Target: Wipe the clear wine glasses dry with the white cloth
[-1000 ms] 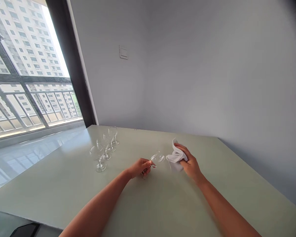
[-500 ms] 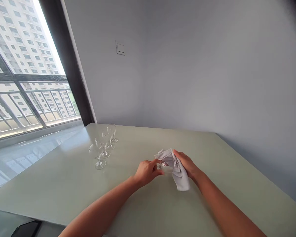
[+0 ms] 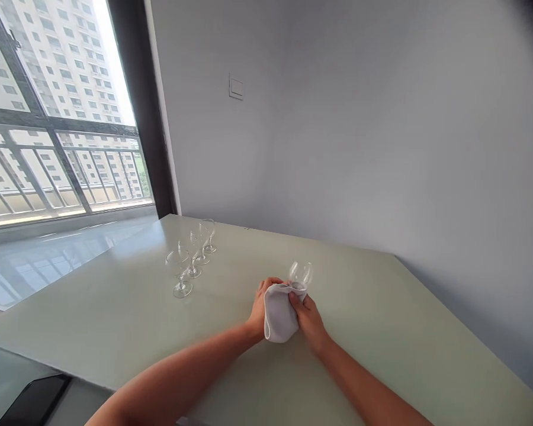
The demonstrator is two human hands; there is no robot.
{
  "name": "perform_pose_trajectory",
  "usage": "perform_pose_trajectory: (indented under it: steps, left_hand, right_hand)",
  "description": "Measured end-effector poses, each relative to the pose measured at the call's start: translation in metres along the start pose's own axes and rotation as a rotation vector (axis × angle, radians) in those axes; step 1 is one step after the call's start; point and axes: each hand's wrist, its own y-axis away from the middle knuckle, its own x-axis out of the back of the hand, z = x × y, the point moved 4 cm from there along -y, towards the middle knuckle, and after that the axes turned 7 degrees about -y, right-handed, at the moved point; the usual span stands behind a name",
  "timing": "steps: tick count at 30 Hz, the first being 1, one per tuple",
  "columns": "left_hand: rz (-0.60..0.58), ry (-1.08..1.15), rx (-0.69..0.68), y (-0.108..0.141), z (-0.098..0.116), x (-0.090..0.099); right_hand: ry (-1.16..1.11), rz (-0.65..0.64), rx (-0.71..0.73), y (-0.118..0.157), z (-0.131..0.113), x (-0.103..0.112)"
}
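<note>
Both hands meet near the middle of the pale green table (image 3: 359,331). My left hand (image 3: 263,309) and my right hand (image 3: 307,316) close around a white cloth (image 3: 279,313). A clear wine glass (image 3: 301,273) pokes out of the top of the cloth with its bowl up, and its stem and foot are hidden. To the left, several upright wine glasses stand in a slanting row, the nearest (image 3: 179,264) and the farthest (image 3: 207,234) a little apart from my hands.
A grey wall with a switch plate (image 3: 236,87) runs along the table's far edge. At the left, a large window (image 3: 66,148) shows a balcony railing and tower blocks. A dark object (image 3: 35,402) sits below the table's near left edge.
The cloth has moved from lying loosely over the glass to being wrapped around its lower part. The glass now stands bowl up, and both hands have closed in on it.
</note>
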Motion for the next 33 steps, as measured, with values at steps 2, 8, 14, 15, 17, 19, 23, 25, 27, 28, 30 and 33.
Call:
perform_pose_trajectory:
  steps: [2, 8, 14, 15, 17, 19, 23, 25, 27, 28, 30, 33]
  left_hand:
    - [-0.086, 0.305, 0.064, -0.002, 0.001, 0.008]
    - [-0.233, 0.726, 0.196, -0.006, 0.014, 0.028]
    - [0.07, 0.707, 0.348, -0.004, 0.001, 0.021]
    - [0.094, 0.728, 0.379, -0.003, -0.003, 0.018]
    - [0.125, 0.8, 0.426, -0.003, -0.008, 0.013]
    - [0.153, 0.869, 0.424, -0.003, -0.01, 0.012]
    - [0.202, 0.91, 0.295, -0.002, -0.002, 0.018]
    - [0.205, 0.894, 0.225, -0.001, 0.004, 0.021]
    - [0.207, 0.864, 0.166, -0.001, 0.009, 0.025]
    - [0.216, 0.846, 0.141, -0.001, 0.01, 0.028]
    - [0.254, 0.807, 0.101, -0.004, 0.011, 0.036]
    - [0.356, 0.744, 0.045, -0.01, 0.008, 0.054]
  right_hand:
    - [-0.081, -0.072, -0.119, -0.001, -0.001, 0.003]
    - [-0.036, -0.332, -0.388, 0.009, -0.002, -0.001]
    - [1.043, -0.114, 0.272, 0.001, -0.024, 0.007]
    - [1.207, -0.07, 0.41, 0.002, -0.027, 0.007]
    - [1.394, -0.027, 0.614, 0.004, -0.028, 0.007]
    - [1.427, -0.005, 0.698, 0.004, -0.028, 0.01]
    - [1.167, 0.044, 0.519, -0.005, -0.03, 0.021]
    - [0.954, 0.049, 0.335, -0.011, -0.025, 0.026]
    - [0.754, 0.023, 0.188, -0.015, -0.018, 0.028]
    - [0.666, 0.004, 0.139, -0.016, -0.014, 0.027]
    - [0.529, -0.051, 0.077, -0.016, -0.008, 0.024]
    - [0.549, -0.26, 0.016, -0.01, -0.007, 0.014]
